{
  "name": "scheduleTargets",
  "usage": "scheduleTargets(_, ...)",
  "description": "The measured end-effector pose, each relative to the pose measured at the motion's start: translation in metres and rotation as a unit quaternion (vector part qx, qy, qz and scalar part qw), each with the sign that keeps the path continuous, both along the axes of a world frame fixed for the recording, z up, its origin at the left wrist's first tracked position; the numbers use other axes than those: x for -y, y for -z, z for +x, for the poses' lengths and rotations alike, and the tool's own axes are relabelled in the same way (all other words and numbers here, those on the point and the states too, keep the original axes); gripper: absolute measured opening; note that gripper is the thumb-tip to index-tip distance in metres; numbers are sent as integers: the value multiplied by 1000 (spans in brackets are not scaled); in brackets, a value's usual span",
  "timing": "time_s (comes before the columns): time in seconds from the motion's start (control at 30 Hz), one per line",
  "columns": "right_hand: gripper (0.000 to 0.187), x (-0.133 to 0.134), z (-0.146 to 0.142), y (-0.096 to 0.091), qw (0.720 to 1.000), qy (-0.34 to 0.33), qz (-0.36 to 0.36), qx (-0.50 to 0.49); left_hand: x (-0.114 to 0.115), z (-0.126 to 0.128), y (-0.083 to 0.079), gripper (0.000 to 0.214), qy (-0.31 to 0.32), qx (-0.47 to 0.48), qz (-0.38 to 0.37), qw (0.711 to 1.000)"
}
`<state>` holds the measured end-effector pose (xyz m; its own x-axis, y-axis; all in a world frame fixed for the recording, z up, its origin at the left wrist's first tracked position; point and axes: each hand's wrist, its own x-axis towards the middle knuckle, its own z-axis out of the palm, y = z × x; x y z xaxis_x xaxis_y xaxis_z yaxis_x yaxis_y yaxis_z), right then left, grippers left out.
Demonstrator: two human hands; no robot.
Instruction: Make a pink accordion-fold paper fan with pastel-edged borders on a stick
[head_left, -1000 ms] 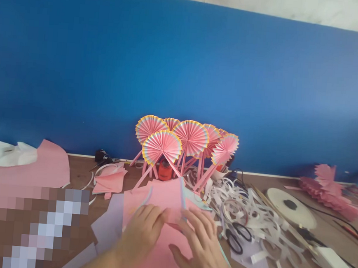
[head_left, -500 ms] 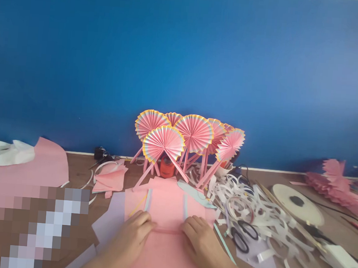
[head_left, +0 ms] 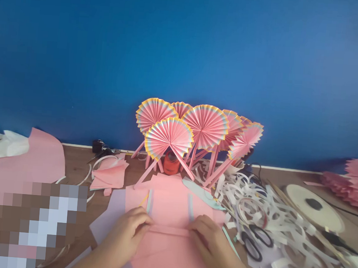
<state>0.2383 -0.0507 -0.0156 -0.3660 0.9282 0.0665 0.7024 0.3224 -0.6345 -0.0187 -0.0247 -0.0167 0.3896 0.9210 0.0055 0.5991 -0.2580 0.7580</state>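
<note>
Both hands work at a narrow folded band across a pink paper sheet (head_left: 166, 255) in front of me. My left hand (head_left: 131, 229) pinches the fold's left end between thumb and fingers. At the other end my right hand (head_left: 209, 237) is closed on the same fold, its thumb tucked partly out of sight. Under and behind lie more pink sheets (head_left: 169, 203) with pale blue stripes, and a lilac sheet (head_left: 107, 213) sticks out at the left. Just beyond stand several pleated pink paper fans (head_left: 169, 137) with yellow edges and pink paper handles.
White paper strips (head_left: 245, 193) are heaped at the right, with black-handled scissors (head_left: 255, 241) and a round cream disc (head_left: 314, 206) beside them. Pleated pink paper (head_left: 353, 185) lies far right. A red object (head_left: 171, 164) stands under the fans. The blue wall (head_left: 185, 48) rises behind.
The pink fold now shows as a wider raised band between my hands, which have moved slightly apart. The camera view has shifted a little closer to the table.
</note>
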Motion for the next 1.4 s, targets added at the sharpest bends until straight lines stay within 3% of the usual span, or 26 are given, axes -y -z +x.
scheduleTargets(0.23,21,-7,-3,0,999,32,-31,2,-4,3,0,22,-19,8,-42,999)
scheduleTargets(0.7,20,-9,-6,2,998,52,8,40,-3,4,5,26,-23,-21,-14,999)
scheduleTargets(1.0,21,-7,-7,5,997,48,-9,61,-1,5,8,23,-15,-57,14,998)
scheduleTargets(1.13,22,-4,-7,5,996,21,24,79,2,5,5,31,20,-102,68,992)
scheduleTargets(1.3,41,0,-8,6,984,-53,111,129,8,6,0,63,81,-155,191,966)
scheduleTargets(1.4,47,0,-9,4,981,-79,121,126,8,4,2,60,120,-158,226,954)
